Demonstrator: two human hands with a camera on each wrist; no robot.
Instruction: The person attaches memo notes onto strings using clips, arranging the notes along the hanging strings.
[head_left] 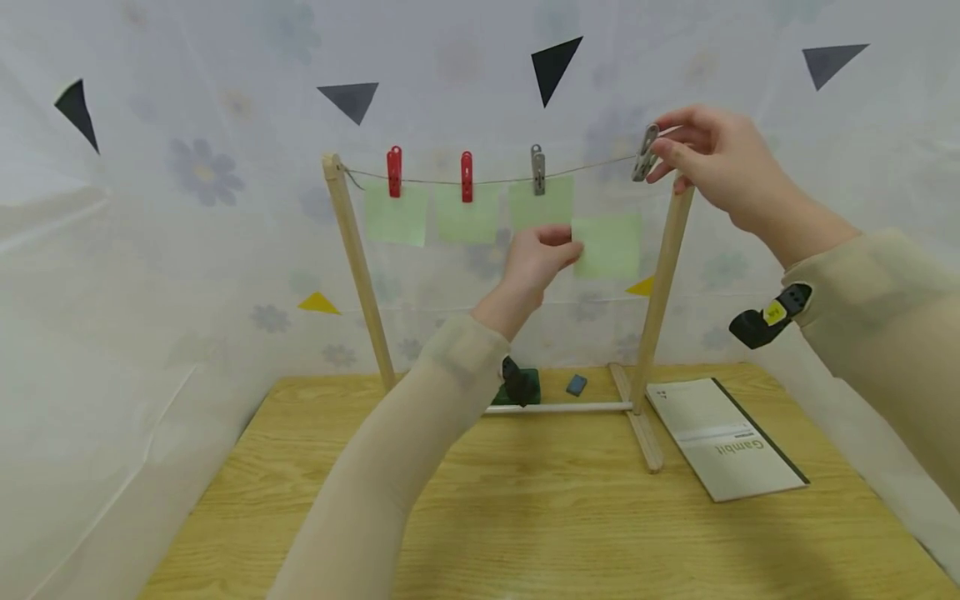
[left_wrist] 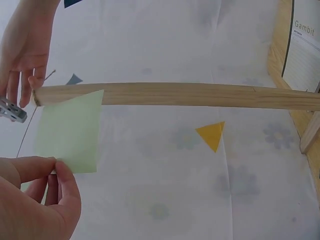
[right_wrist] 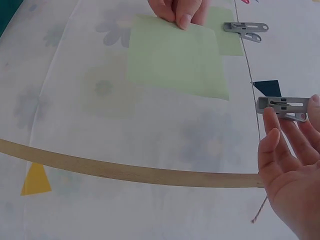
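Closest in: bare wooden table (head_left: 525, 517), with a grey booklet (head_left: 723, 450) marked "Gambit" lying flat on the right, just beside the foot of the wooden rack (head_left: 358, 267). Also a small dark green block (head_left: 525, 385) and a little blue-grey piece (head_left: 576, 384) sitting by the rack's bottom crossbar, partly hidden behind the left sleeve.

Next up, left hand (head_left: 534, 260) raised in front of the rack, thumb and fingers pinched on the left edge of a loose pale green square note (head_left: 609, 246). Note hanging upright below the string (head_left: 487, 180), not touching it, just left of the right-hand post and a bit lower than the notes already hung. Same thing from the left wrist view: corner of the note squeezed between thumb and forefinger, post running right behind it.

Higher and further right, right hand (head_left: 716, 162) up at the string near the top of the right post, fingertips clamped on a grey clothespin (head_left: 645, 152). Peg tilted a little, right at the string; can't tell if actually clipped on.

Along the string, left to right: two red clothespins (head_left: 393, 171) and one more grey peg (head_left: 537, 169), each holding a green note (head_left: 395, 215).

Furthest back, white flower-print sheeting (head_left: 187, 250) all around, dotted with dark triangles (head_left: 555, 67) and a couple of yellow ones (head_left: 318, 303)
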